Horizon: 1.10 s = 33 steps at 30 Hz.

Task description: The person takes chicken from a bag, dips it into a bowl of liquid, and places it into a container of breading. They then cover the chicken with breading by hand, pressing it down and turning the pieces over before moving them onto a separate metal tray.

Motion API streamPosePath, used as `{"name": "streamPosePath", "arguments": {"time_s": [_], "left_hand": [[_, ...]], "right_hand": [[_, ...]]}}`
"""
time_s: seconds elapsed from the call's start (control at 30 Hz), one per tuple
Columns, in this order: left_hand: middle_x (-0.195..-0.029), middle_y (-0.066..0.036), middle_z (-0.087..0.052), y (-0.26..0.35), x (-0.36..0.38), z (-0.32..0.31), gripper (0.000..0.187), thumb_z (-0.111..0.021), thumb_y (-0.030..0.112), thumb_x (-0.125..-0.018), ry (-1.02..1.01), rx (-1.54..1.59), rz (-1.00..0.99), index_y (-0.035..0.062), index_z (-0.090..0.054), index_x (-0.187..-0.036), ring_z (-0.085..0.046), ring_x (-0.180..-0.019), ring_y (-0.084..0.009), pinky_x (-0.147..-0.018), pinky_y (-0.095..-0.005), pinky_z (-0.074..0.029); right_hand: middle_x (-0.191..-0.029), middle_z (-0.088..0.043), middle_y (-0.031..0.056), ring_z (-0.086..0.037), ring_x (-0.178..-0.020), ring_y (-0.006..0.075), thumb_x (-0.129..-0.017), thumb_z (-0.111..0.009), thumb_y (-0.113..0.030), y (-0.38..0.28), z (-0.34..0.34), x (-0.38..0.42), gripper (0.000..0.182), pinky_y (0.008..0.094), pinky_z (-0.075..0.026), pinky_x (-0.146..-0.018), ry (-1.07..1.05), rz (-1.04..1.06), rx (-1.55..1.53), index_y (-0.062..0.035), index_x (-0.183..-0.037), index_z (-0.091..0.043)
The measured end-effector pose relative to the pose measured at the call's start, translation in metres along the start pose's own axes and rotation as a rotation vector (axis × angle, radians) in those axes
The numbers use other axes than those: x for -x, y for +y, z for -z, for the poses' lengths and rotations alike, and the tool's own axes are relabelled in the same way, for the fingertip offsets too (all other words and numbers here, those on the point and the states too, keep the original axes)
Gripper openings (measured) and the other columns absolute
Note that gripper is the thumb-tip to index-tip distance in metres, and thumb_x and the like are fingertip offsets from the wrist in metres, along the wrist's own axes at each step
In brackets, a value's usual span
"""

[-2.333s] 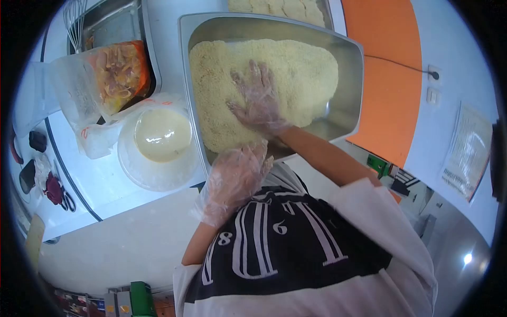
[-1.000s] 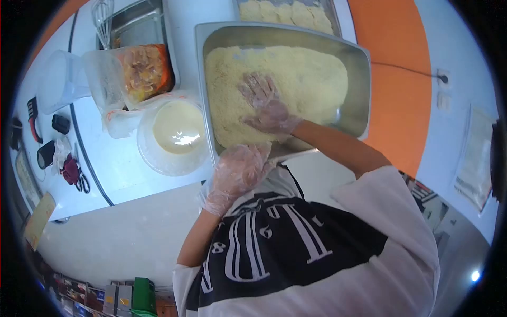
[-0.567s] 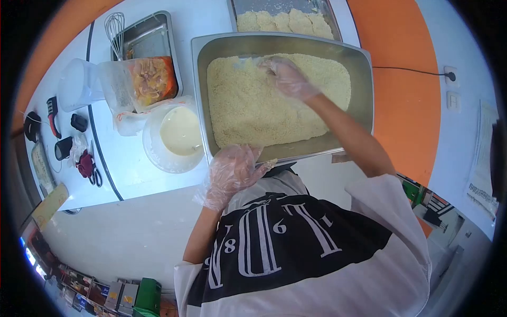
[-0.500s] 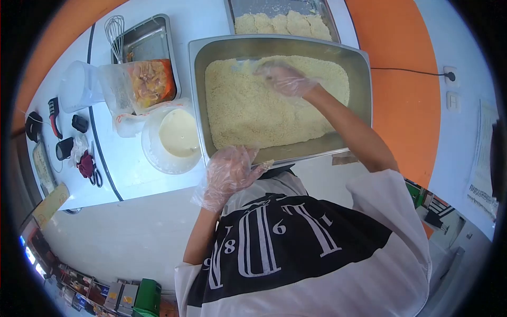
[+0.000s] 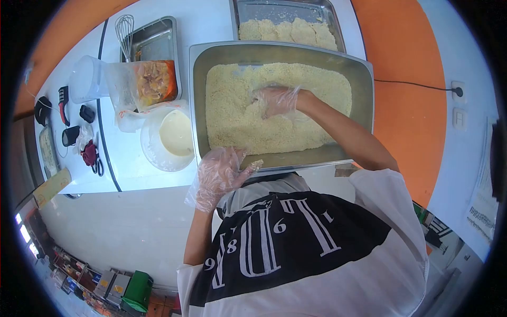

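A deep metal pan [image 5: 362, 116] holds a thick bed of pale yellow breadcrumbs [image 5: 237, 127]. Inside it, my right hand [image 5: 277, 102], in a clear plastic glove, is pressed into the crumbs, fingers curled and their tips partly hidden. My left hand [image 5: 219, 171], gloved too, grips the pan's near left corner, fingers over the rim and crumbs stuck to the thumb. Left of the pan, close to that hand, stands a translucent bowl of creamy batter [image 5: 177, 134]. Beyond the far rim, a metal tray [image 5: 330, 26] carries several crumb-coated pieces [image 5: 288, 31].
A plastic bag of marinated meat pieces [image 5: 156, 82] lies over a smaller metal tray [image 5: 158, 39] with a whisk [image 5: 125, 34]. Farther left are a clear plastic jug [image 5: 87, 79], scissors [image 5: 98, 166] and small black items. A cable runs to a wall socket [image 5: 458, 91].
My right hand has moved nearer to me from the pan's far part and curled into the crumbs, leaving a hollow there. My left hand keeps to the corner. The view has shifted slightly.
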<state>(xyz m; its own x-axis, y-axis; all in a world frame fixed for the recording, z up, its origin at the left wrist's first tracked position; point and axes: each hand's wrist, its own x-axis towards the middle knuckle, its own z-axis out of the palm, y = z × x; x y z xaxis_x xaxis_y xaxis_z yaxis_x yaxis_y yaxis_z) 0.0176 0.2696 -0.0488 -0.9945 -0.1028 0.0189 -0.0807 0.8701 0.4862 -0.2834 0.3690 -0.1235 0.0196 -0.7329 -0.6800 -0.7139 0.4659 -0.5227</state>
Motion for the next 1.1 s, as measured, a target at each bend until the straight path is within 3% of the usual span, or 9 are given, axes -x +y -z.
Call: {"name": "streamPosePath", "arguments": {"time_s": [0.1,0.17,0.4,0.6,0.7,0.77,0.87,0.97,1.1], "left_hand": [[-0.087,-0.011,-0.065,0.003,-0.002,0.004,0.047,-0.083,0.047,-0.09,-0.007,-0.005,0.016,0.0086,-0.079,-0.116,-0.065,-0.078,-0.0294,-0.071,-0.0444,-0.056],[-0.086,-0.011,-0.064,0.003,-0.003,0.003,0.048,-0.083,0.047,-0.09,0.012,-0.02,0.004,0.0086,-0.079,-0.118,-0.065,-0.077,-0.0292,-0.07,-0.0442,-0.055],[-0.086,-0.011,-0.064,0.003,0.001,0.0,0.047,-0.081,0.046,-0.092,-0.029,-0.045,0.032,0.0101,-0.078,-0.122,-0.065,-0.078,-0.0295,-0.073,-0.0446,-0.055],[-0.08,-0.011,-0.065,0.005,-0.001,0.001,0.048,-0.078,0.051,-0.094,0.062,-0.035,0.001,0.0066,-0.08,-0.11,-0.065,-0.073,-0.0298,-0.069,-0.0443,-0.054],[-0.08,-0.011,-0.065,0.007,0.001,-0.001,0.047,-0.079,0.051,-0.092,0.052,-0.06,0.001,0.0066,-0.08,-0.11,-0.066,-0.073,-0.0301,-0.069,-0.0443,-0.054],[-0.082,-0.012,-0.066,0.006,-0.001,-0.002,0.046,-0.079,0.049,-0.092,0.047,-0.074,0.012,0.0066,-0.08,-0.11,-0.066,-0.075,-0.0311,-0.07,-0.0451,-0.055],[-0.085,-0.013,-0.068,0.01,-0.003,0.001,0.045,-0.078,0.047,-0.093,0.037,-0.051,0.046,0.0065,-0.08,-0.112,-0.068,-0.079,-0.0327,-0.073,-0.0467,-0.056],[-0.091,-0.014,-0.071,0.013,-0.008,0.0,0.043,-0.077,0.045,-0.094,0.02,-0.023,0.087,0.0073,-0.079,-0.116,-0.069,-0.085,-0.0342,-0.077,-0.0481,-0.056],[-0.097,-0.014,-0.072,0.016,-0.013,-0.015,0.042,-0.076,0.043,-0.095,0.027,-0.006,0.11,0.0084,-0.077,-0.119,-0.07,-0.088,-0.0348,-0.079,-0.0489,-0.057]], "right_hand": [[-0.13,-0.07,0.025,-0.067,-0.125,0.0374,-0.081,-0.09,-0.027,-0.002,-0.007,0.009,0.071,0.0462,-0.054,-0.106,0.035,0.06,-0.057,-0.0056,-0.143,-0.064],[-0.114,-0.076,0.0254,-0.075,-0.104,0.0372,-0.079,-0.089,-0.022,-0.003,-0.014,0.014,0.055,0.0461,-0.059,-0.094,0.139,0.145,-0.036,0.0014,-0.126,-0.073],[-0.111,-0.077,0.025,-0.075,-0.101,0.0377,-0.081,-0.084,-0.017,-0.006,-0.017,0.016,0.049,0.0458,-0.059,-0.092,0.199,0.147,-0.007,0.0024,-0.124,-0.073],[-0.14,-0.069,0.0239,-0.068,-0.128,0.0372,-0.084,-0.081,-0.013,-0.064,0.067,0.018,0.058,0.0453,-0.054,-0.11,-0.164,0.183,-0.027,-0.0057,-0.14,-0.07],[-0.148,-0.065,0.0231,-0.066,-0.134,0.0343,-0.086,-0.082,-0.014,-0.058,0.089,-0.007,0.066,0.043,-0.052,-0.116,0.046,0.239,0.04,-0.0048,-0.149,-0.063],[-0.137,-0.073,0.0199,-0.073,-0.114,0.0309,-0.094,-0.073,-0.012,-0.049,0.097,-0.009,0.052,0.0422,-0.056,-0.11,0.449,0.362,0.119,-0.0059,-0.145,-0.067],[-0.146,-0.067,0.0219,-0.068,-0.128,0.0325,-0.097,-0.07,-0.014,-0.036,0.094,0.013,0.052,0.0438,-0.052,-0.116,0.435,0.224,-0.159,-0.0063,-0.148,-0.064],[-0.149,-0.063,0.0241,-0.06,-0.14,0.0392,-0.099,-0.072,-0.029,-0.03,0.102,0.065,0.061,0.0469,-0.044,-0.124,0.195,-0.025,-0.147,0.0,-0.15,-0.058],[-0.143,-0.065,0.0267,-0.06,-0.138,0.0417,-0.1,-0.071,-0.033,0.047,0.042,0.067,0.057,0.0491,-0.044,-0.122,0.327,-0.043,0.119,0.0031,-0.143,-0.062]]}}
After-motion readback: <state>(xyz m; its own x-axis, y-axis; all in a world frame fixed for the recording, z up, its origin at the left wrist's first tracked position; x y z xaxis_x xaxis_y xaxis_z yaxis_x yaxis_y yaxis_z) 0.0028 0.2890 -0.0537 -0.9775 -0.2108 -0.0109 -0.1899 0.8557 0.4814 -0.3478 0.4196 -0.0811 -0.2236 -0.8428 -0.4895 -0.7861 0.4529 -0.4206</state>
